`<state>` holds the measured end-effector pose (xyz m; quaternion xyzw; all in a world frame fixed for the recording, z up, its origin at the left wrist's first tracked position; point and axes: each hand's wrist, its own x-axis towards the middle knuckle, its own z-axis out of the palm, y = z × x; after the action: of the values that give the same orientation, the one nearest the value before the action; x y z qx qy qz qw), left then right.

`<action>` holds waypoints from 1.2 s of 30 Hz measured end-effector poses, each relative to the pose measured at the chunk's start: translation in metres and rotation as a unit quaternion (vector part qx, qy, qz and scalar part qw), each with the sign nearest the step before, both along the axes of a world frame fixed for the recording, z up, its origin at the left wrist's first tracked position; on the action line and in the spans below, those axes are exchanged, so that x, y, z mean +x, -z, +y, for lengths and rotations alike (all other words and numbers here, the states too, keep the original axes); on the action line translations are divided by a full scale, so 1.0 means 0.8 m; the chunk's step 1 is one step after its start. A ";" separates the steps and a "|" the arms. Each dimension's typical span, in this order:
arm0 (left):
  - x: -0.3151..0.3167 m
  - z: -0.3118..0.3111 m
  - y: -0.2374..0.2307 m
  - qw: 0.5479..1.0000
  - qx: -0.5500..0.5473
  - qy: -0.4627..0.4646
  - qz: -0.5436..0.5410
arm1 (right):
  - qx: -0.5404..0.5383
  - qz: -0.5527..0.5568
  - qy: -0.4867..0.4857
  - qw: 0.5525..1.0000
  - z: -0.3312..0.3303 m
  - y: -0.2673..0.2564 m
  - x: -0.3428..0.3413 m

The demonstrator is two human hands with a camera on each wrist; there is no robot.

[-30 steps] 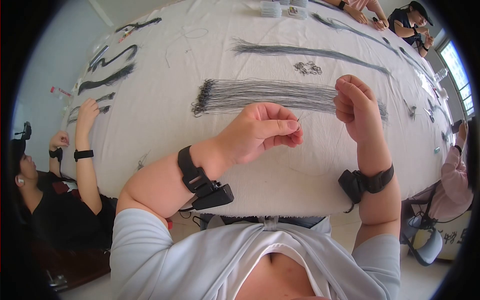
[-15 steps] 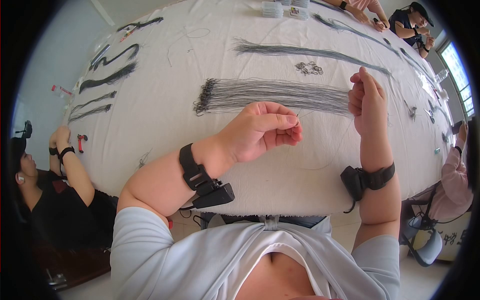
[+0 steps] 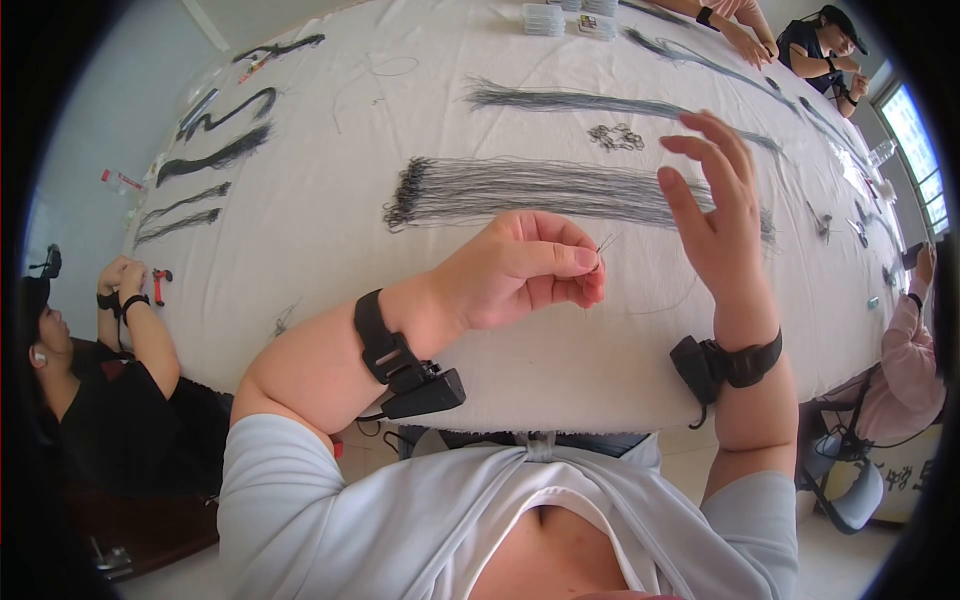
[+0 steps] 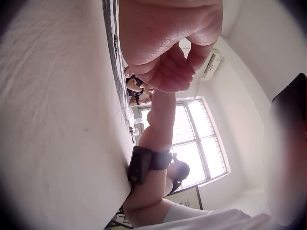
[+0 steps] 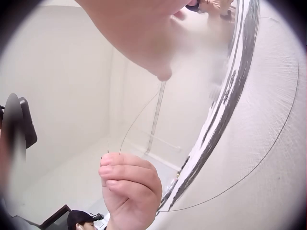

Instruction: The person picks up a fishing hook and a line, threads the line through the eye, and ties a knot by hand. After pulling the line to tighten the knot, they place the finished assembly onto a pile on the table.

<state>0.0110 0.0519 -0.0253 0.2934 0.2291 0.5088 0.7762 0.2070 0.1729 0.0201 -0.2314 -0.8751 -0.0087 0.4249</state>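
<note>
My left hand (image 3: 530, 265) pinches a thin dark line (image 5: 125, 135) between thumb and fingertips, close over the table in front of me. Short ends of it stick up past the thumb in the head view. What else sits inside the pinch is hidden by the fingers. My right hand (image 3: 718, 205) is raised to the right with fingers spread apart. In the right wrist view, the line runs up from the left hand toward the right thumb tip. Behind both hands lies a row of long dark strands (image 3: 540, 190) with dark looped ends at its left.
A pile of small dark loops (image 3: 615, 136) and a long strand bundle (image 3: 600, 102) lie farther back on the white cloth (image 3: 330, 260). Scissors (image 3: 858, 232) are at the right. Other people sit round the table, one (image 3: 130, 400) at the left beside a red-handled tool (image 3: 161, 286).
My right hand first drew away to the right with curled fingers, then spread its fingers. My left hand stays nearly in place. The person at the left brought their hands together off the strands.
</note>
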 end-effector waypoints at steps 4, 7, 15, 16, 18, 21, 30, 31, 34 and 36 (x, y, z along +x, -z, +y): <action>0.001 -0.001 -0.002 1.000 0.023 -0.001 0.016 | -0.331 0.038 -0.208 0.920 -0.037 0.011 -0.009; 0.001 -0.002 -0.002 0.999 0.026 -0.020 0.033 | -0.503 -0.010 -0.186 0.844 -0.043 0.011 -0.006; 0.003 -0.001 -0.001 0.988 0.059 -0.074 0.125 | -0.541 0.016 -0.183 0.821 -0.040 0.010 0.001; 0.003 -0.001 -0.001 0.982 0.074 -0.083 0.150 | -0.539 0.004 -0.175 0.824 -0.040 0.009 0.001; 0.003 -0.001 -0.002 0.966 0.097 -0.105 0.216 | -0.527 0.021 -0.150 0.836 -0.037 0.010 0.001; 0.003 -0.003 -0.004 0.904 0.167 -0.152 0.364 | -0.506 0.074 -0.127 0.850 -0.031 0.009 0.000; 0.000 0.000 -0.001 0.639 0.446 -0.249 0.575 | -0.579 0.074 -0.150 0.798 -0.034 0.003 0.005; -0.001 0.001 0.001 0.634 0.455 -0.251 0.573 | -0.584 0.067 -0.159 0.793 -0.035 0.004 0.004; -0.003 0.002 0.004 0.630 0.459 -0.247 0.576 | -0.604 0.053 -0.172 0.776 -0.039 0.002 0.004; -0.004 0.001 0.004 0.629 0.457 -0.245 0.579 | -0.619 0.042 -0.179 0.764 -0.042 0.001 0.004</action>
<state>0.0081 0.0528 -0.0283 0.7779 0.4332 0.4447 0.0973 0.2101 0.1395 0.0190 -0.2834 -0.6976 0.6205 0.2194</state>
